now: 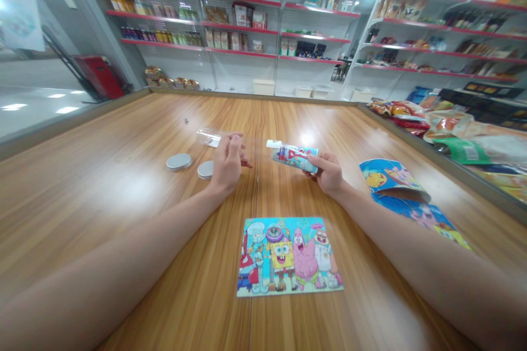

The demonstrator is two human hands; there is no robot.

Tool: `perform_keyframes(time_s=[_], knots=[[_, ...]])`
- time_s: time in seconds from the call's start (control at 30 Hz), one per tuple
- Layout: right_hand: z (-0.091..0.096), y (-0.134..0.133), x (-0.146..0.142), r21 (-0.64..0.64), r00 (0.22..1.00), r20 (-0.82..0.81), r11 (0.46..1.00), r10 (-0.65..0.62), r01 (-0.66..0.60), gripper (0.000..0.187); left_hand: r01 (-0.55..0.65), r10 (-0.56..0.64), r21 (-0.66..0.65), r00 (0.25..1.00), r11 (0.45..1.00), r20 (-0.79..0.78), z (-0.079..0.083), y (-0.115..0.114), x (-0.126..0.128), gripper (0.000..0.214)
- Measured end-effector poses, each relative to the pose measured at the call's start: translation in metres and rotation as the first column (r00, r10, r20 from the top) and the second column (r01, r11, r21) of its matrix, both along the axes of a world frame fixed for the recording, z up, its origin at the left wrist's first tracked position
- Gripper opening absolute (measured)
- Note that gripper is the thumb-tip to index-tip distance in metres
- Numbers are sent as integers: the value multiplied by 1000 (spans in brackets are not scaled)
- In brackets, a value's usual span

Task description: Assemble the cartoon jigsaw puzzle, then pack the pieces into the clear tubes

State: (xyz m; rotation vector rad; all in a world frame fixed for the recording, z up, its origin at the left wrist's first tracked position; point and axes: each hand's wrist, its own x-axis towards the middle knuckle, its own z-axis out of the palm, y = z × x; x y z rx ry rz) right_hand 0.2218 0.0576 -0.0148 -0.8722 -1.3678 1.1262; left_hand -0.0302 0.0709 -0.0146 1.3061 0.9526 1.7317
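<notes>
My left hand [229, 162] is closed around a clear plastic sleeve [208, 137], which sticks out past the fingers to the left. In my right hand [328, 171] is a cartoon-printed tube [294, 156] with a white cap, its capped end pointing left toward the other hand. Two flat silver round lids, one [179, 162] further left and one [205, 170] partly behind my left wrist, lie on the table. A cartoon jigsaw picture [290, 258] lies flat in front of me, between my forearms.
Blue cartoon sheets [393, 178], one curling up, lie beside my right forearm. A tiny dark object [186, 120] sits on the wooden table [135, 252] toward the back left. Packaged snacks [448, 126] are heaped past the right edge, and stocked shelves [242, 24] stand behind.
</notes>
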Motion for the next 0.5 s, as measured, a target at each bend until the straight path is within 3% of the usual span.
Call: perform_keyframes(time_s=[0.23,0.37,0.5], knots=[[4,-6,-6,-19,983,173,998,65,-63,49,233,-233,-12,966,972,-114,-1,-7,4,28],[4,-5,-7,14,978,201,999,47,-51,51,162,-158,25,981,987,-112,0,-6,3,29],[2,-1,-5,130,978,193,990,-79,54,38,18,-16,37,998,999,-67,1,-4,2,28]])
